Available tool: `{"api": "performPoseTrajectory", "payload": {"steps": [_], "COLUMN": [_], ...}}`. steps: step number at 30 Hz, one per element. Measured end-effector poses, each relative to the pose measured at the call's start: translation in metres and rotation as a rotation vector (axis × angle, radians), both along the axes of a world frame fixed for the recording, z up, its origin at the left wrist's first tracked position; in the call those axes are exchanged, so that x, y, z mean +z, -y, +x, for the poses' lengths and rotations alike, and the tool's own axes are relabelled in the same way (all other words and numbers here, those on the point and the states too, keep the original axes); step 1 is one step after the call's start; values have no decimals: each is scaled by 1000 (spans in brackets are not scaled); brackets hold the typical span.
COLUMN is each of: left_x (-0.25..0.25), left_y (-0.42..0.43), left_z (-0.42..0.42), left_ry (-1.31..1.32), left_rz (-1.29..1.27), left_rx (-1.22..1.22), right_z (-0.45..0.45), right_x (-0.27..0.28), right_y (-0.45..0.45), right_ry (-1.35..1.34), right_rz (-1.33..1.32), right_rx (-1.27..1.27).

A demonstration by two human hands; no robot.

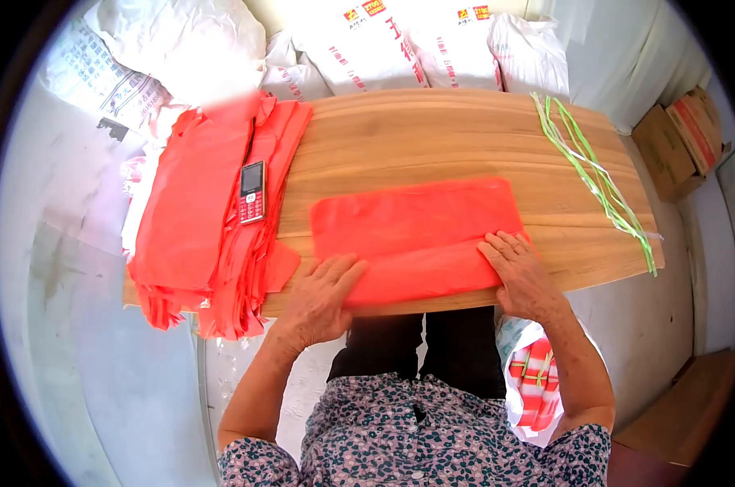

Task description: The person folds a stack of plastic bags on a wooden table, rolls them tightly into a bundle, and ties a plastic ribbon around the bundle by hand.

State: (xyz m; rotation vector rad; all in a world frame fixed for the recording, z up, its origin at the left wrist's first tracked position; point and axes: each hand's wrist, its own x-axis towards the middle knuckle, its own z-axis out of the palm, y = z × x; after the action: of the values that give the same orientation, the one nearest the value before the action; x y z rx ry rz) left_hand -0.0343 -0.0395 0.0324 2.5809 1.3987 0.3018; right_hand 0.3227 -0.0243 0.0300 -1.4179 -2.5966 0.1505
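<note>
A flat red fabric piece (416, 235) lies across the front of the wooden table (432, 130), with a crease running along it. My left hand (323, 296) rests on its lower left corner, fingers extended and slightly apart. On its right edge lies my right hand (517, 272), fingers spread over the cloth. Neither hand grips anything visibly; the thumbs are partly hidden. To the left is a tall stack of red fabric pieces (189, 195), and a small mobile phone (252, 192) lies on it.
Green and white ties (591, 174) lie along the table's right side. White printed sacks (359, 49) stand behind the table. Cardboard boxes (668, 146) are at the far right. Below the table's front edge, an open white bag (517, 337) holds tied red-and-white bundles (536, 381).
</note>
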Motion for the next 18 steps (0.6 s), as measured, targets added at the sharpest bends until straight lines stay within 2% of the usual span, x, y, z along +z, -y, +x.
{"api": "performPoseTrajectory", "payload": {"steps": [2,6,9,12,14,17,18], "left_x": [3,-8,-13,-5,-12,-6,-7], "left_y": [-1,-11,-19,-30,-41,-49,-53], "left_z": [-2,-25,-27,-20,-18,-9,-8], "left_ry": [47,227,778,940,1091,1191,1217], "left_rz": [7,-66,-378,-397,-386,-447,-448], "left_rx": [-31,0,253,400,382,454,463], "right_z": [1,11,17,24,32,35,38], "right_x": [-4,1,19,28,22,20,13], "right_y": [-1,-11,-24,-41,-55,-69,-74], "right_ry": [-4,-201,-333,-433,-570,-594,-687], "right_rz": [44,-53,-210,-338,-464,-319,-313], "right_rx": [5,-13,-96,-213,-317,-382,-410]}}
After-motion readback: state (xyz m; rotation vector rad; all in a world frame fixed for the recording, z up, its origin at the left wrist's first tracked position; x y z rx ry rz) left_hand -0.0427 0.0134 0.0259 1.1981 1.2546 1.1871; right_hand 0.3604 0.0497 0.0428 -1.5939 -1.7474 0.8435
